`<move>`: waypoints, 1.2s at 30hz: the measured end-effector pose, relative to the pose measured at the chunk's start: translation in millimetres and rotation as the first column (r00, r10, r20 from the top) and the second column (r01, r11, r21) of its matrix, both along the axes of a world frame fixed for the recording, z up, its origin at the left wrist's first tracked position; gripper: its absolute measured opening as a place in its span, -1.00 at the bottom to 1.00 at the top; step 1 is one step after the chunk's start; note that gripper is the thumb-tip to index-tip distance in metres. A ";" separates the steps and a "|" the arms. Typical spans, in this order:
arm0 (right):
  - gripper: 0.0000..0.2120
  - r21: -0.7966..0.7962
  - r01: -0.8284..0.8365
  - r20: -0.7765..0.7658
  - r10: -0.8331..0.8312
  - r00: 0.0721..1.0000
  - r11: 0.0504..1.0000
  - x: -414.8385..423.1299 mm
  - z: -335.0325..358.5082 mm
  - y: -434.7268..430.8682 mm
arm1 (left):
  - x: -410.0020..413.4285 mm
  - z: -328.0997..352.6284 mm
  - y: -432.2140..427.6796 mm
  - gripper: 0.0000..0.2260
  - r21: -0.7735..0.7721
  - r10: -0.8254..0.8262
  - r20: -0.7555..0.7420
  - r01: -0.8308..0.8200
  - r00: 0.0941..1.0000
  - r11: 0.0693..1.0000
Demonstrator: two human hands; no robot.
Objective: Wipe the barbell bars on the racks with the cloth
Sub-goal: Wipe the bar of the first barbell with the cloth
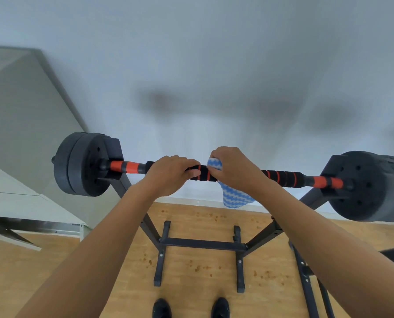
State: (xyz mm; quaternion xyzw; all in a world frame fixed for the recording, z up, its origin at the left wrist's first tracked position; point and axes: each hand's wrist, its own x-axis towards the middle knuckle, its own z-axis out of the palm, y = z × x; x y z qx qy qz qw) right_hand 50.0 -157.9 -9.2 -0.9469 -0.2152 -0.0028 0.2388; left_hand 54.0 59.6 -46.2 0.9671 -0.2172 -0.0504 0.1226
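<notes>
Pale wall behind; barbell bar sat on rack. Left hand curled round mid-bar, right hand clamped cloth onto it. Wiping prob. midway; outer sections likely left.

Black steel rack stands on wooden floor; barbell bar rests across its two upright cradles, plates outside them.

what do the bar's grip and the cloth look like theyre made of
Bar grip: probably matte black foam or rubber sleeve, ringed with orange bands, no metallic shine. Cloth: looks like soft woven or microfibre fabric, blue-and-white zigzag, hanging limp below the right hand.
</notes>
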 end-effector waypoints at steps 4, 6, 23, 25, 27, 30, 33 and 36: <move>-0.79 -0.007 0.009 0.004 -0.009 1.000 1.000 3.4 -0.6 -0.8 | 7.5 15.4 -2.6 -0.70 0.038 0.021 -0.170 -0.015 0.985 0.999; -0.77 0.011 0.050 -0.013 -0.049 0.999 0.999 5.9 0.0 0.6 | -1.4 8.0 -2.5 -0.63 0.059 -0.013 -0.003 0.013 1.000 0.998; -0.88 0.080 0.027 0.066 -0.032 0.997 0.996 -13.3 -6.8 0.8 | 8.0 1.2 8.9 -0.54 0.204 0.000 0.075 -0.015 0.997 0.979; -0.89 0.069 0.016 0.055 -0.020 0.998 0.997 -10.9 -3.8 -1.9 | 15.0 8.0 11.3 -0.53 0.170 0.015 -0.046 -0.007 0.999 0.985; -0.86 0.099 0.052 0.041 -0.057 0.998 0.994 -5.3 0.2 -2.3 | 14.1 5.9 14.9 -0.52 0.128 0.024 -0.039 -0.019 0.999 0.992; -0.84 0.119 0.151 -0.012 -0.151 0.989 0.981 6.9 1.8 2.0 | 4.7 1.2 13.4 -0.53 0.069 0.018 0.067 -0.023 0.998 0.997; -0.71 0.038 0.199 -0.068 -0.196 0.978 0.979 11.4 0.4 12.7 | 0.4 3.7 13.2 -0.52 0.060 0.028 0.089 -0.033 0.996 0.998; -0.64 0.045 0.191 -0.103 -0.186 0.977 0.981 4.6 3.3 16.9 | 0.4 1.8 14.6 -0.51 0.089 0.049 0.101 -0.058 0.994 0.994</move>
